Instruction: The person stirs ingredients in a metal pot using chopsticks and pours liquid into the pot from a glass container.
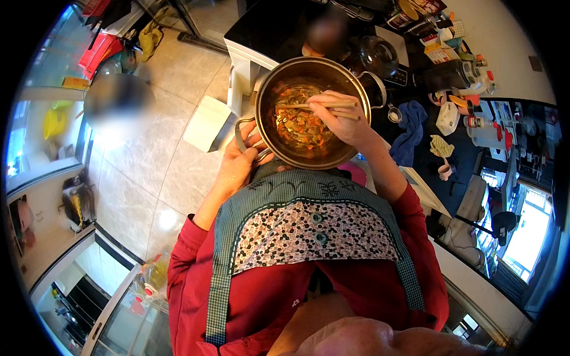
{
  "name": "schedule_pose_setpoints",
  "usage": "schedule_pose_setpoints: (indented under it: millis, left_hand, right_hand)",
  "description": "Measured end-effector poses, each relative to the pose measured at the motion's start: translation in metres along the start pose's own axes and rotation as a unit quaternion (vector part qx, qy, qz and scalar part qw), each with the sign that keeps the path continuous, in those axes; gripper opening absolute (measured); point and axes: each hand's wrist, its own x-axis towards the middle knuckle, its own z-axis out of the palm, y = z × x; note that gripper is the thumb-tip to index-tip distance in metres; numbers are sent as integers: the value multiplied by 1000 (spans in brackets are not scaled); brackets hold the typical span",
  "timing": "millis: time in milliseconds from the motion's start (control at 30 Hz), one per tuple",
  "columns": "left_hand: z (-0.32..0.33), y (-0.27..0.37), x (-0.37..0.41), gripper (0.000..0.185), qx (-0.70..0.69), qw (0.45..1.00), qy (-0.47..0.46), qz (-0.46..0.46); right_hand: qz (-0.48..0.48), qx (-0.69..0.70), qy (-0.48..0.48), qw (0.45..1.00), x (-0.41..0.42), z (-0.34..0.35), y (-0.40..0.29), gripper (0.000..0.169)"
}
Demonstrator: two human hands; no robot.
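A deep metal pot (pixel 352 82) with two loop handles is held just above the apron front, its mouth facing up. Inside lies a wet mix of greenish strips and orange bits (pixel 300 127). My left hand (pixel 242 155) grips the loop handle on the pot's left side. Over the pot's mouth, my right hand (pixel 343 118) holds a pair of wooden chopsticks (pixel 296 106), their tips pointing left above the food. The pot's underside is hidden.
Beyond the pot lies a dark countertop (pixel 262 31) with a glass lid (pixel 378 55). At the right are a blue cloth (pixel 407 129), a small cup (pixel 444 171), bottles and packets. An open white drawer or door (pixel 207 122) juts out over the tiled floor (pixel 171 147).
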Motion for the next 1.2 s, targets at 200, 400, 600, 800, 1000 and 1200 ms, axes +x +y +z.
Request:
schedule_pose_setpoints:
  millis: [200, 400, 600, 800, 1000, 1200]
  left_hand:
    - [-5, -7, 1, 66, -14, 1000, -2, 5]
    - [-8, -11, 0, 65, -26, 1000, -2, 13]
    - [-7, -7, -1, 67, -16, 1000, -2, 15]
    - [-6, -5, 1, 67, -17, 1000, -14, 14]
    - [-6, -6, 2, 67, -22, 1000, -14, 11]
    - [-6, -6, 1, 67, -26, 1000, -9, 13]
  right_hand:
    - [-22, -4, -12, 1000, 2, 15, 1, 10]
    - [-25, 3, -2, 1000, 2, 0, -5, 12]
    - [69, 48, -78, 993, -11, -1, -12, 14]
    - [149, 106, -42, 982, -8, 5, -18, 15]
    - [153, 109, -37, 982, -5, 17, -12, 19]
    - [111, 71, -38, 991, -5, 17, -9, 16]
